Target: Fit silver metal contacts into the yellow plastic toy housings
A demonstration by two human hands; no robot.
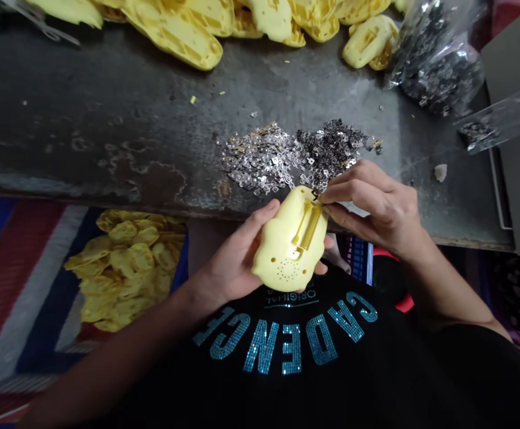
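Observation:
My left hand (242,256) is wrapped round a yellow plastic shell (278,238), holding it tilted over my lap with its battery slot and speaker holes facing up. At the shell's top right, my right hand (371,202) pinches a small dark metal contact piece (315,195) at the end of the slot. Whether the piece sits in the slot or only touches its edge is hard to see. Just beyond lie a pile of silvery metal contacts (260,158) and a pile of darker ones (334,146) on the metal workbench (121,113).
More yellow shells (175,30) line the back of the bench. Plastic bags of metal pieces (439,71) stand at the back right. Below the bench on the left, a heap of yellow shells (130,262) lies on striped cloth (27,286). A white fragment (440,173) rests at right.

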